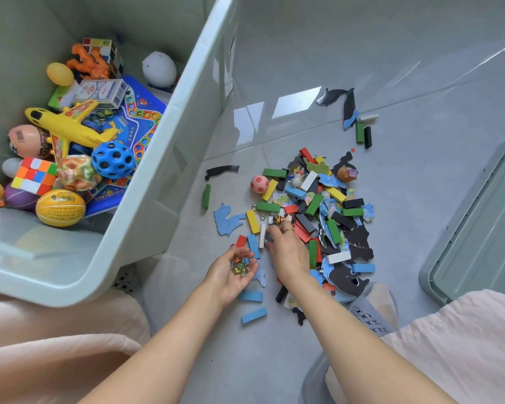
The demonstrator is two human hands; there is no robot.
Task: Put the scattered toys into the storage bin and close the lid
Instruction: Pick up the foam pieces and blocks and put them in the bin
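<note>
Many toys already lie in the pale green storage bin (169,158), which stands open to the left of and beyond the hands: a yellow toy plane (67,123), a blue holed ball (113,159), two colour cubes (34,175), a pack of cards (101,93), an orange oval ball (60,207), a white egg-shaped toy (159,69) and a blue board game (139,118) beneath them. The bin's lid (478,237) lies on the floor (405,68) well to the right of the hands, apart from the bin.

Both forearms reach forward and down over the floor, bare to the elbow. The left hand (231,275) is turned palm up, fingers cupped around a small clutch of glass marbles (240,265) that rest in the palm. The right hand (287,252), just beside it, is palm down with the fingers bent to the floor; the fingertips pinch a small dark round thing (268,237), too blurred to name, at the near edge of the scattered toys (318,217). A ring (288,230) shows on one finger.

The scattered pile, coloured blocks, flat puzzle pieces and a small pink ball (259,184), spreads beyond and to the right of the right hand, with a few blue blocks (253,314) between the forearms.
</note>
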